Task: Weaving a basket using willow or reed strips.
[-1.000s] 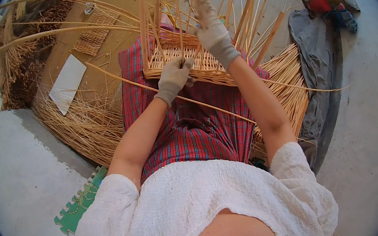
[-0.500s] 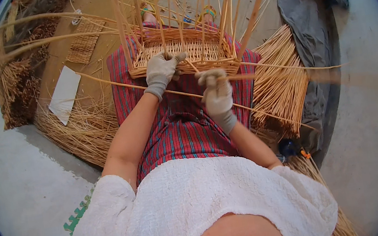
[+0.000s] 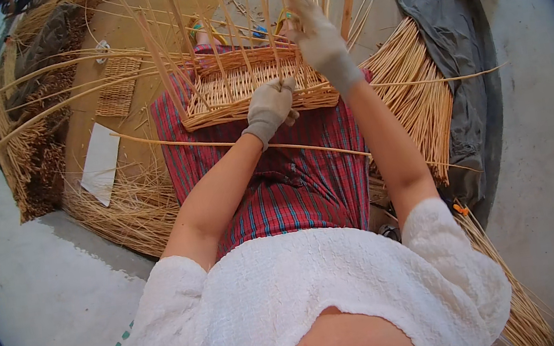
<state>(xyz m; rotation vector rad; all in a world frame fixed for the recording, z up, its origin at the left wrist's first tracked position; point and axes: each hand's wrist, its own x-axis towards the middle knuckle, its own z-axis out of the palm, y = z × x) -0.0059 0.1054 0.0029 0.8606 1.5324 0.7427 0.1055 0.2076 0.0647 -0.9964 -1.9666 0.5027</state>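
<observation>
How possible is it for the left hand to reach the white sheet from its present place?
Probably not without leaving the basket: the left hand is closed at the near rim, and the white sheet lies well to the left, beyond the plaid cloth.

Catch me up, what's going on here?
A gloved person has a woven basket on a red checked cloth over the lap, with tall stakes rising around it. The left hand is closed at the near rim. The right hand is raised by the basket's right end; blur hides whether it holds anything. A bundle of rods lies to the right.
</observation>
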